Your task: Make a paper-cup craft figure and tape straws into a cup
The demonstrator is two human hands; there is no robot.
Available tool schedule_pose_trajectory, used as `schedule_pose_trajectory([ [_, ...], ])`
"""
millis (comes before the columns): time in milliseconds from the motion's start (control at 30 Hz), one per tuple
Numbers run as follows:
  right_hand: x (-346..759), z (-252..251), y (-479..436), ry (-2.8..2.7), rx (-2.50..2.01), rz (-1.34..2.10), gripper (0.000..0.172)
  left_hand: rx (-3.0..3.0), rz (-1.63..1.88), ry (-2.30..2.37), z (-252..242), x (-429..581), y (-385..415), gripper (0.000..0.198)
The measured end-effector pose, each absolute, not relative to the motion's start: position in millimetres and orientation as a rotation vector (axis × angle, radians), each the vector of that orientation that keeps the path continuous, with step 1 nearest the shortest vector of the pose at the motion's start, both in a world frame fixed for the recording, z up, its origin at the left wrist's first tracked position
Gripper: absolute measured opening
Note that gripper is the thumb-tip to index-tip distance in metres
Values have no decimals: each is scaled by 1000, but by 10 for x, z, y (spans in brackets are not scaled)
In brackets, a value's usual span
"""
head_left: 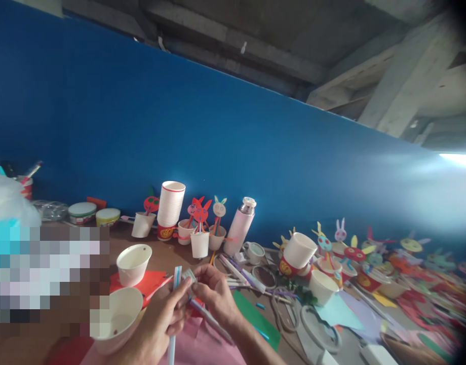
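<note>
My left hand (164,309) is closed around a long pale strip with a blue stripe (172,350), which looks like a straw and stands nearly upright. Between the fingertips of both hands is a small pale piece (189,277), too small to name. My right hand (215,293) pinches that piece from the right, its thumb and forefinger pressed together. Below the hands lies pink paper (191,339). To the left, two white paper cups, one nearer (121,317) and one farther (134,266), stand by red paper (154,284).
A tall cup stack (170,205), a pink flask (239,228) and cups with paper rabbit figures (200,243) line the blue wall (218,137). Rightward lie green paper (256,319), tape rings (320,327) and more figures. A blurred-out person sits at left.
</note>
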State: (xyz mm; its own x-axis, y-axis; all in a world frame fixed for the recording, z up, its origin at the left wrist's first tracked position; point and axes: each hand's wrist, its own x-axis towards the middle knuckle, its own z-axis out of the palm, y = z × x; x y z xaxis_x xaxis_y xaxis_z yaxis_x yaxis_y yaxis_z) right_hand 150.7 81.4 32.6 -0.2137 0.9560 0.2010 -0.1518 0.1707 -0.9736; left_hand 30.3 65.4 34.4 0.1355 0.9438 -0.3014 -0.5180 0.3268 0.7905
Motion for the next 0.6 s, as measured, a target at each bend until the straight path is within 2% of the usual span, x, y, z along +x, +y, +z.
schedule_pose_trajectory([
  [200, 1538, 318, 799, -1429, -865, 1278, 27, 467, 1127, 795, 342, 241, 702, 45],
  [400, 1549, 309, 806, -1481, -933, 1136, 19, 433, 1095, 780, 364, 241, 710, 42],
  [600, 1517, 201, 830, -1395, -886, 1243, 14, 565, 1142, 830, 326, 285, 676, 39],
])
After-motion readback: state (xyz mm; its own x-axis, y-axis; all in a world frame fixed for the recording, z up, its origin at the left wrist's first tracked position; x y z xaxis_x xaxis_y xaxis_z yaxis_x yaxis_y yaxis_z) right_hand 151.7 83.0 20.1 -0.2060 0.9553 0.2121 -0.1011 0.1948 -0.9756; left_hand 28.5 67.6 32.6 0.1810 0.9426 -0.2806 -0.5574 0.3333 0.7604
